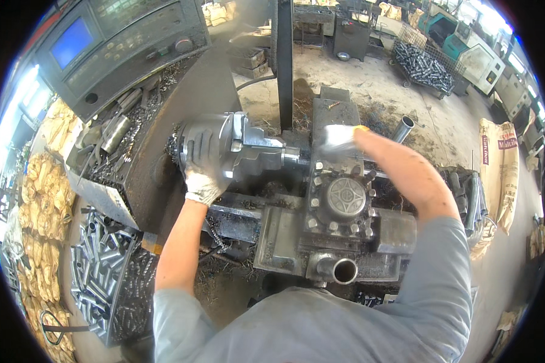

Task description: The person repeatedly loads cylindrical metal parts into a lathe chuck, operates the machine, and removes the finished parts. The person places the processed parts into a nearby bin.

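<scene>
1. Head view: left hand [203, 163] reaches forward, fingers slightly spread against chuck [225, 138].
2. Right hand [339, 138], blurred at tool block [335, 112]; finger state indeterminable.
3. Chuck, left of tool block: axis left-right, jaws facing right.

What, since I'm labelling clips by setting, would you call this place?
Probably a metal-machining workshop: there's a round grey steel chuck, a grey control panel with a blue screen, and heaped silvery metal tubes.

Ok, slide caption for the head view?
Gloved left hand on the lathe chuck; right hand, blurred, near the tool post.
</scene>
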### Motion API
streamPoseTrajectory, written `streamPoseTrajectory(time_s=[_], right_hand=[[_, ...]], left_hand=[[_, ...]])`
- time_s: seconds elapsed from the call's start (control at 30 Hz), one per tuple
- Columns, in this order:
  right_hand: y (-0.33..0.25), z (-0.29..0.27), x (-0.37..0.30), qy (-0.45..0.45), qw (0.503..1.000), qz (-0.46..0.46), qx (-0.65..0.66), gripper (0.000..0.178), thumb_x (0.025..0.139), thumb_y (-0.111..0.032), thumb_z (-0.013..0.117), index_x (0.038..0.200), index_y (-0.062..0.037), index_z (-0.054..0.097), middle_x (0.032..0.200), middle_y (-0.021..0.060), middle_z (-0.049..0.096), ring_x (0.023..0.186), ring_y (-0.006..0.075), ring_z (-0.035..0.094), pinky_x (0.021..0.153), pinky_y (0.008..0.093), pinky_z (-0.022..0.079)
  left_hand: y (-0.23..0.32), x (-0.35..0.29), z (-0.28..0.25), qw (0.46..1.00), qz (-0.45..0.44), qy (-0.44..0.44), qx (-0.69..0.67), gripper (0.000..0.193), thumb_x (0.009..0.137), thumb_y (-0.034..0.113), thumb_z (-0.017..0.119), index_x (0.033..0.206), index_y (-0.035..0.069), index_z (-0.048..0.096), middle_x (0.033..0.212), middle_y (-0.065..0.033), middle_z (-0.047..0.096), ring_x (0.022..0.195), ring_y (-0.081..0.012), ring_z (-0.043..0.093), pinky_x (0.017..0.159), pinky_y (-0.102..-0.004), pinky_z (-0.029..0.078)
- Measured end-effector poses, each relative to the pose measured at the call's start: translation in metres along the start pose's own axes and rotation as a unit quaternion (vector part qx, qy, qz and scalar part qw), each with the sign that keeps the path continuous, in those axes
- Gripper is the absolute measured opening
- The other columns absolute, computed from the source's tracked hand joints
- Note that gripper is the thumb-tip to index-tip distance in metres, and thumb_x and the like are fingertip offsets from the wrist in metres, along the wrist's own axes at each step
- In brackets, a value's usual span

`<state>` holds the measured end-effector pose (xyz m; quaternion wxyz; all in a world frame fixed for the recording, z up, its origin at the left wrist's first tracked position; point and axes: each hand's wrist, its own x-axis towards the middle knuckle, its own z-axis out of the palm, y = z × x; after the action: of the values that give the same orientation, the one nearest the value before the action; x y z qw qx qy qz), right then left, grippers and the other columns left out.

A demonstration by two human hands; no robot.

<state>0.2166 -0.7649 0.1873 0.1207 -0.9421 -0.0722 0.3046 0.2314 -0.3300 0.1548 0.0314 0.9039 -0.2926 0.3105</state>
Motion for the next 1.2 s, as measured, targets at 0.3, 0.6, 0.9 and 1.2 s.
streamPoseTrajectory(time_s=[0.3, 0.6, 0.9, 1.2], right_hand=[[-0.059, 0.013, 0.022, 0.049, 0.996, -0.070, 0.040, 0.042, 0.083, -0.040, 0.073, 0.097, -0.0014, 0.078, 0.089, 0.0166, 0.077, 0.076, 0.0280, 0.071, 0.069, 0.0449, 0.057], [0.089, -0.036, -0.033, 0.371, 0.893, 0.234, 0.100, 0.035, 0.092, -0.035, 0.073, 0.096, -0.0013, 0.081, 0.093, 0.0131, 0.082, 0.079, 0.0224, 0.079, 0.069, 0.0343, 0.064], [-0.082, 0.006, 0.047, -0.036, 0.996, -0.043, -0.075, 0.064, 0.073, -0.051, 0.089, 0.103, 0.0041, 0.077, 0.093, 0.0163, 0.080, 0.085, 0.0266, 0.078, 0.071, 0.0405, 0.059], [-0.055, 0.019, 0.041, -0.019, 0.997, 0.034, 0.066, 0.045, 0.077, -0.037, 0.083, 0.098, 0.0031, 0.078, 0.080, 0.0141, 0.076, 0.069, 0.0234, 0.071, 0.067, 0.0438, 0.056]], left_hand=[[-0.002, 0.102, -0.059, 0.965, 0.062, -0.236, -0.096, 0.108, 0.059, 0.031, 0.097, 0.153, 0.007, 0.048, 0.145, -0.0250, 0.060, 0.139, -0.0431, 0.057, 0.120, -0.0488, 0.045], [-0.018, 0.057, -0.003, 0.995, 0.007, 0.036, -0.090, 0.074, 0.081, 0.024, 0.077, 0.149, 0.003, 0.055, 0.147, -0.0198, 0.062, 0.141, -0.0412, 0.054, 0.124, -0.0557, 0.036], [-0.018, 0.072, -0.005, 0.993, -0.050, -0.022, -0.106, 0.073, 0.081, 0.025, 0.077, 0.146, 0.000, 0.057, 0.145, -0.0254, 0.062, 0.140, -0.0408, 0.055, 0.125, -0.0542, 0.036], [-0.020, 0.061, -0.003, 0.992, -0.065, -0.001, -0.111, 0.074, 0.082, 0.035, 0.077, 0.147, 0.005, 0.057, 0.144, -0.0207, 0.063, 0.141, -0.0364, 0.055, 0.128, -0.0529, 0.032]])
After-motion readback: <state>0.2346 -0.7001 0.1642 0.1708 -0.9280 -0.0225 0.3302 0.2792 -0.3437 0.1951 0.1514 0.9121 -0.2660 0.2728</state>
